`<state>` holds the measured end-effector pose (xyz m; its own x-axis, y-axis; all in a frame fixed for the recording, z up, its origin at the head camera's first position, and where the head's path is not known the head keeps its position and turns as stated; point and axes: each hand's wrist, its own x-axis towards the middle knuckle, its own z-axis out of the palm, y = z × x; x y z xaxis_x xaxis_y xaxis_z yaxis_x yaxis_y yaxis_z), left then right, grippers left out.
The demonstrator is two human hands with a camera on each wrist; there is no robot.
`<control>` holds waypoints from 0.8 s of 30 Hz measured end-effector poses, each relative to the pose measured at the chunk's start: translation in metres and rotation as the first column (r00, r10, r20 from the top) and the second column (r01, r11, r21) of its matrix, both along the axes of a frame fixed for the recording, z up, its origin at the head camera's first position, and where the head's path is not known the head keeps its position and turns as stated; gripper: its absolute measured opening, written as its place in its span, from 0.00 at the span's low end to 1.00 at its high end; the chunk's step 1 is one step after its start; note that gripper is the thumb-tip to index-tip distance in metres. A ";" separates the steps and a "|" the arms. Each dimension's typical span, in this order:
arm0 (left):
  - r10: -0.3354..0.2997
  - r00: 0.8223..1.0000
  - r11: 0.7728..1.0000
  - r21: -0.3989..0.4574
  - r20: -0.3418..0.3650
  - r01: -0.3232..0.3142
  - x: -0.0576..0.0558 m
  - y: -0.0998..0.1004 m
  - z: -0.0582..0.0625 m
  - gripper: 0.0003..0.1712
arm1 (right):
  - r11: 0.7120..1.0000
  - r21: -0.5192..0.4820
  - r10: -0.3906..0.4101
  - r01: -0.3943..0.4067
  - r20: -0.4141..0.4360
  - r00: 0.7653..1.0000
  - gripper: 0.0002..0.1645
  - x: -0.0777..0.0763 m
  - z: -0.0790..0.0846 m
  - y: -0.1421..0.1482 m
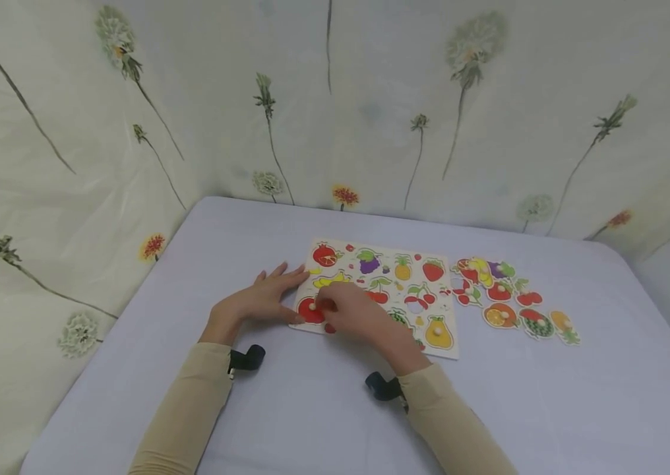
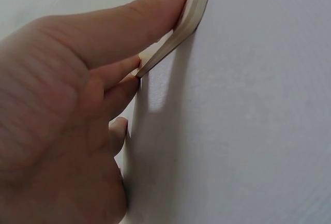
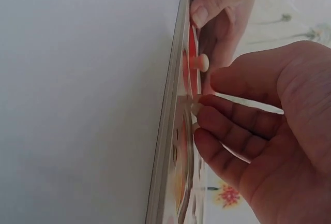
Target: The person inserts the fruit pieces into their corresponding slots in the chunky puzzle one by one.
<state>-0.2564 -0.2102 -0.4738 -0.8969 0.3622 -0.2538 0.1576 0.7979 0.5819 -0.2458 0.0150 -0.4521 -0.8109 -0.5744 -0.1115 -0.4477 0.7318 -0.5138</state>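
A white wooden fruit puzzle board (image 1: pixel 451 307) lies on the table, with knobbed pieces in its recesses. My left hand (image 1: pixel 260 298) rests at the board's left side, fingers spread along the edge and thumb on top of the near left corner. Over the lower left part is my right hand (image 1: pixel 354 309), fingers loosely bent beside a round red fruit piece (image 1: pixel 309 311). In the right wrist view that piece's pale knob (image 3: pixel 205 62) stands free of the thumb, and the fingertips (image 3: pixel 202 115) are close to other knobs. My right hand hides part of the lower row.
Right of the board lies a loose pile of fruit pieces, among them an orange (image 1: pixel 500 316), a watermelon (image 1: pixel 537 324) and a lemon (image 1: pixel 480 269). A yellow pear piece (image 1: pixel 438 333) sits at the board's near right corner. A flowered curtain (image 1: pixel 370 119) hangs behind the white table (image 1: pixel 311 409).
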 end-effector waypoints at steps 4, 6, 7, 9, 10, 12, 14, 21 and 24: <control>0.007 1.000 1.000 0.000 0.006 -0.007 0.001 0.000 0.001 0.55 | 1.000 -0.008 -0.023 0.023 -0.002 1.000 0.14 0.001 0.001 0.010; 0.008 1.000 1.000 0.002 0.011 -0.008 0.001 0.001 0.002 0.55 | 0.999 -0.011 -0.034 0.034 -0.003 0.999 0.13 0.001 0.000 0.015; 0.009 1.000 1.000 0.004 0.014 -0.009 0.001 0.001 0.002 0.55 | 0.999 -0.012 -0.037 0.037 -0.003 0.999 0.13 0.001 0.000 0.017; 0.005 1.000 1.000 0.005 0.014 -0.005 0.001 0.001 0.002 0.55 | 0.999 -0.014 -0.043 0.043 -0.006 0.999 0.13 0.000 -0.002 0.022; 0.006 1.000 1.000 0.003 0.016 -0.006 0.001 0.001 0.002 0.55 | 0.999 -0.015 -0.045 0.045 -0.008 0.999 0.13 0.000 -0.003 0.024; 0.008 1.000 1.000 0.000 0.016 -0.008 0.001 0.001 0.002 0.55 | 0.999 -0.016 -0.051 0.051 -0.011 0.999 0.13 0.000 -0.004 0.028; 0.008 1.000 1.000 -0.001 0.014 -0.008 0.002 0.002 0.002 0.55 | 0.998 -0.013 -0.060 0.060 -0.018 0.998 0.13 0.001 -0.004 0.033; 0.004 1.000 1.000 -0.005 0.013 -0.004 0.002 0.001 0.003 0.55 | 0.989 -0.037 -0.143 0.145 0.042 0.989 0.14 0.003 0.000 0.053; -0.004 1.000 1.000 0.007 0.009 0.004 0.002 0.002 0.003 0.55 | 0.985 -0.030 -0.166 0.168 0.034 0.985 0.13 0.004 0.002 0.063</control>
<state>-0.2542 -0.2087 -0.4709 -0.8929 0.3678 -0.2597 0.1553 0.7931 0.5890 -0.2413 0.0783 -0.4502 -0.8922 -0.4350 -0.1216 -0.3039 0.7773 -0.5508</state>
